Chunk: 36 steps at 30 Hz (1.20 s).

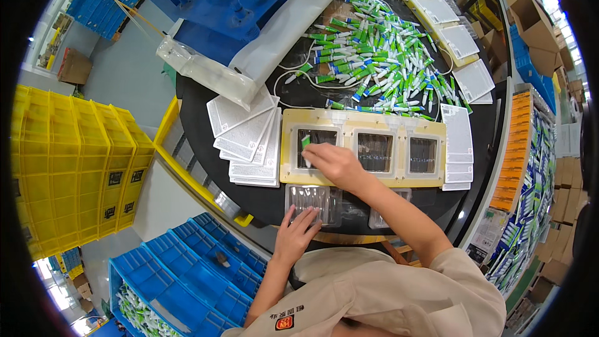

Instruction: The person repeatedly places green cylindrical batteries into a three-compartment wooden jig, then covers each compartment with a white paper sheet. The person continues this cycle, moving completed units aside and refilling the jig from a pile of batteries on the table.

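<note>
My right hand (332, 163) is over the left window of a pale yellow frame (364, 178) with three rectangular openings. Its closed fingers pinch a small green-and-white tube (306, 141), whose lower part is partly hidden by the fingers. My left hand (296, 235) lies with fingers spread on the near edge of a clear plastic blister tray (307, 195), just below the frame. Beyond the frame, a large heap of similar tubes (380, 56) covers the black table (249, 203).
White printed cards (240, 118) fan out left of the frame, and more cards (457, 140) lie right of it. Other clear blisters (379, 217) are at the near edge. Yellow crates (81, 168) and blue crates (187, 268) stand left; a blue machine (212, 12) rises behind.
</note>
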{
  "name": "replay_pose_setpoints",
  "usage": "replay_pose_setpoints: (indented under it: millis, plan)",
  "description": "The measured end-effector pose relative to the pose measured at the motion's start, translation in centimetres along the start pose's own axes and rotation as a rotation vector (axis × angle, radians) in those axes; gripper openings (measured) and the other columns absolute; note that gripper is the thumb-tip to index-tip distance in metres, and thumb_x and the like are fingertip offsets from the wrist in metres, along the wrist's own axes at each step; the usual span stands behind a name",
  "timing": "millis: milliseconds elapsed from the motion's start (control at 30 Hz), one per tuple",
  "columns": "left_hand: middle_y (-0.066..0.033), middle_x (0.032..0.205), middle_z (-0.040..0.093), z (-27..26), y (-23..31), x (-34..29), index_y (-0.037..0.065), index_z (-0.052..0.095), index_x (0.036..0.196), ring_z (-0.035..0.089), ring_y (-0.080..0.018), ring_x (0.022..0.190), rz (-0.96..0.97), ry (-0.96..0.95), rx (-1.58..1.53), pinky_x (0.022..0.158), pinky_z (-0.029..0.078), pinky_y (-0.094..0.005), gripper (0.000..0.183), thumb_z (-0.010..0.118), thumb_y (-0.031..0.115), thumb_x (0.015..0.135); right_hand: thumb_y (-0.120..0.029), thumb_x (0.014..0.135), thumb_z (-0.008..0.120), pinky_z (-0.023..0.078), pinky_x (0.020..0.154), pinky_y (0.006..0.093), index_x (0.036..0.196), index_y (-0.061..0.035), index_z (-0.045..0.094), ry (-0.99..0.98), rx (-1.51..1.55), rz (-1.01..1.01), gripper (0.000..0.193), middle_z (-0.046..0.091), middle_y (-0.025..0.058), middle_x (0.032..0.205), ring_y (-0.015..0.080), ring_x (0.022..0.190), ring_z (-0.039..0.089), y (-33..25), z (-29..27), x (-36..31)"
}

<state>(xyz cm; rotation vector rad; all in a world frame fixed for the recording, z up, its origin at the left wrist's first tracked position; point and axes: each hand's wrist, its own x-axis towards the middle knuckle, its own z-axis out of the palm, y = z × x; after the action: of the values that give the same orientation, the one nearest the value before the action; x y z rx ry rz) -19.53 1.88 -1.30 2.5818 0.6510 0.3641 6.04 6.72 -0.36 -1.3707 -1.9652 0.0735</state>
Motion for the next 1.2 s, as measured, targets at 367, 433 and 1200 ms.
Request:
replay_pose_setpoints:
  millis: [367,433,1200]
  plan:
    - [-0.0086,0.113,0.073,-1.3,0.3,0.3,0.004,0.073,0.101,0.065,-0.0222,0.117,-0.070,0.093,0.015,0.111,0.042,-0.0480,0.030,0.079,0.026,0.081,-0.006,0.085,0.068,0.057,0.077,0.0408,0.101,-0.0027,0.071,0.179,-0.204,0.330,0.017,0.071,0.0143,0.103,0.0321,0.089,0.069,3.5,-1.1,1.6]
    - [-0.0096,0.108,0.073,-2.4,0.3,1.5,0.004,0.073,0.096,0.066,-0.0219,0.114,-0.074,0.105,0.050,0.111,0.042,-0.0498,0.029,0.079,0.027,0.082,-0.016,0.088,0.071,0.055,0.073,0.0454,0.093,-0.0037,0.073,0.077,-0.324,0.524,0.014,0.068,0.0116,0.094,0.0329,0.091,0.065,7.0,-2.6,2.7]
    - [-0.0085,0.079,0.063,-4.4,-7.7,17.9,0.006,0.067,0.090,0.063,-0.0289,0.069,-0.369,0.412,-0.039,0.065,0.050,-0.0411,0.011,0.073,0.015,0.087,0.002,0.080,0.063,0.058,0.076,0.0372,0.112,0.0027,0.066,0.066,-0.147,0.373,0.032,0.064,0.0182,0.109,0.0319,0.098,0.067,1.2,-3.5,-0.4]
